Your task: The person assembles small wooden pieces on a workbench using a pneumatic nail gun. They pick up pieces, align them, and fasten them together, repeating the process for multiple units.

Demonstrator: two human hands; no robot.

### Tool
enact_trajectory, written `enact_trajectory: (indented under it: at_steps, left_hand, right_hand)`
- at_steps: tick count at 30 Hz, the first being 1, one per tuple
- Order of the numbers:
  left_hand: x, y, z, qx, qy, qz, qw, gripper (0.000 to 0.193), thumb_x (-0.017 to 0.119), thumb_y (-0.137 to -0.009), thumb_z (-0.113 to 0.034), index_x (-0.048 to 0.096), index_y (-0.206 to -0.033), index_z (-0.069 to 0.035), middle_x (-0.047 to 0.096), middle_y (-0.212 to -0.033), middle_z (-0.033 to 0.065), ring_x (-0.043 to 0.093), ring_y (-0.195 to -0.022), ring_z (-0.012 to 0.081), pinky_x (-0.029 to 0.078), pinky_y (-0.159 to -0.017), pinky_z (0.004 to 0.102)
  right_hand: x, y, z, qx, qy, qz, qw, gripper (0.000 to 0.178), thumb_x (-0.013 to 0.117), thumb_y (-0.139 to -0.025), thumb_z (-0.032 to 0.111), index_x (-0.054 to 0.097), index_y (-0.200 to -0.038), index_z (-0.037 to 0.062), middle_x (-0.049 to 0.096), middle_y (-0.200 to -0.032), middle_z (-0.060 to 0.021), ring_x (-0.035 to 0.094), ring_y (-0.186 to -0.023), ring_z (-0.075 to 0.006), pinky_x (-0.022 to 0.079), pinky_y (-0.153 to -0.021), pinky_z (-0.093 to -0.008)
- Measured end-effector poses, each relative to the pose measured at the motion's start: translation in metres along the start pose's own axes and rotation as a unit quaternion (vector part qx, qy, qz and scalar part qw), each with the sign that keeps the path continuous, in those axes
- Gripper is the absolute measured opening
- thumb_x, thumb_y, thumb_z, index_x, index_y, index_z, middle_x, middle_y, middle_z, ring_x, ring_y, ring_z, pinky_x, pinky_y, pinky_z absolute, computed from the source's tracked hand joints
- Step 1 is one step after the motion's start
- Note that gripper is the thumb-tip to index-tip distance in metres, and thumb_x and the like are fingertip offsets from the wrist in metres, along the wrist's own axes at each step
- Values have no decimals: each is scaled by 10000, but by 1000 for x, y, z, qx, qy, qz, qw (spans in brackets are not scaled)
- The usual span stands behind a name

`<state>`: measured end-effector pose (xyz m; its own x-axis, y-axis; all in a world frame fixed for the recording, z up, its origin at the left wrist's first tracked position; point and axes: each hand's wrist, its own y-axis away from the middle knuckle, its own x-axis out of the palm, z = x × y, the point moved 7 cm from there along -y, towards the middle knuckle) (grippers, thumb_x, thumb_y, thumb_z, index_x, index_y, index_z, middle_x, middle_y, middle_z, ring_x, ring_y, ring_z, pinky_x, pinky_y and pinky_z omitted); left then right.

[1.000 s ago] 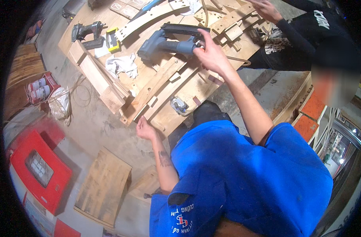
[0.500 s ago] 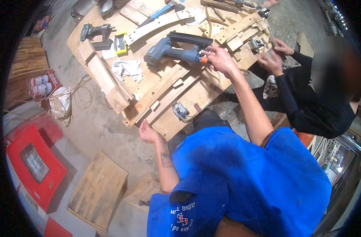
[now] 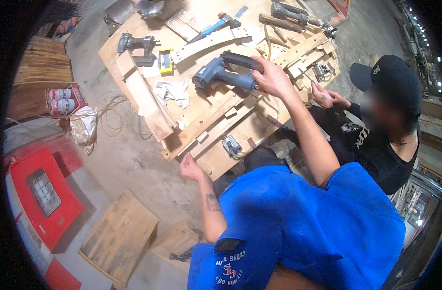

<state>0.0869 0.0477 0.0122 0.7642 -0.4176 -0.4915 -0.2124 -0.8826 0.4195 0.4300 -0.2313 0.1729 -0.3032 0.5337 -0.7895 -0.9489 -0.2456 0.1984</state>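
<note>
A dark blue-grey nail gun point(image 3: 209, 73) lies on its side on the wooden workbench point(image 3: 230, 166). My right hand point(image 3: 271, 77) grips its rear end, where the handle and the black magazine meet, with the fingers curled around it. Close to the bench's front left corner, my left hand point(image 3: 192, 168) has its fingertips pressed together beside the end of a long wooden strip point(image 3: 206, 128). Whatever those fingers may hold is too small to make out. A metal toggle clamp point(image 3: 232, 145) sits on the board between my hands.
Around the nail gun are a white cloth point(image 3: 172, 93), a yellow-edged box point(image 3: 166, 61), a cordless drill point(image 3: 136, 43) and a curved, drilled wooden piece point(image 3: 209, 46). A co-worker point(image 3: 390, 145) in a black cap is at the bench's right. Wooden boxes point(image 3: 119, 237) stand on the floor.
My view has shifted, so the bench appears further right. My right hand has closed over the nail gun's rear end, hiding the orange part. The co-worker's hands have come lower and closer together.
</note>
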Motion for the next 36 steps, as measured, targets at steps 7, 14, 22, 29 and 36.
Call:
enact_trajectory:
  at_steps: [7,14,22,29,36]
  left_hand:
    - [-22,8,1,15,-3,47,999,361,623,-1035,-146,595,-1287,111,652,-1320,250,630,-1241,304,477,-1078,401]
    - [-123,83,47,-46,-120,-43,991,437,591,-1049,-157,503,-1428,42,591,-1386,180,593,-1208,279,459,-1068,389]
    - [-107,155,70,-148,-286,-21,947,496,667,-958,-94,533,-1421,18,639,-1300,180,640,-1000,183,529,-852,333]
    - [-118,140,110,-94,-269,88,954,467,619,-996,-150,539,-1428,11,605,-1368,233,577,-1269,370,446,-1076,420]
    - [-109,70,55,110,-210,78,968,382,597,-982,-86,605,-1355,1,645,-1299,188,618,-1085,311,479,-955,390]
  right_hand:
    - [56,-179,84,-112,52,-65,990,865,705,-826,456,395,-1572,147,635,-1321,-259,608,-1225,-420,511,-1022,-521]
    - [180,-331,65,-65,251,-16,966,1217,806,-687,667,144,-1660,355,524,-1411,-329,489,-1326,-472,390,-1077,-562]
    - [176,-352,68,-33,241,28,969,1275,872,-642,596,117,-1652,406,453,-1446,-378,423,-1361,-539,361,-1115,-584]
    - [102,-257,104,-200,227,-52,952,1204,846,-623,545,250,-1628,255,490,-1409,-354,476,-1317,-501,440,-1068,-539]
    - [114,26,128,-212,154,16,965,1236,866,-596,496,238,-1644,306,434,-1411,-405,476,-1285,-562,430,-1094,-605]
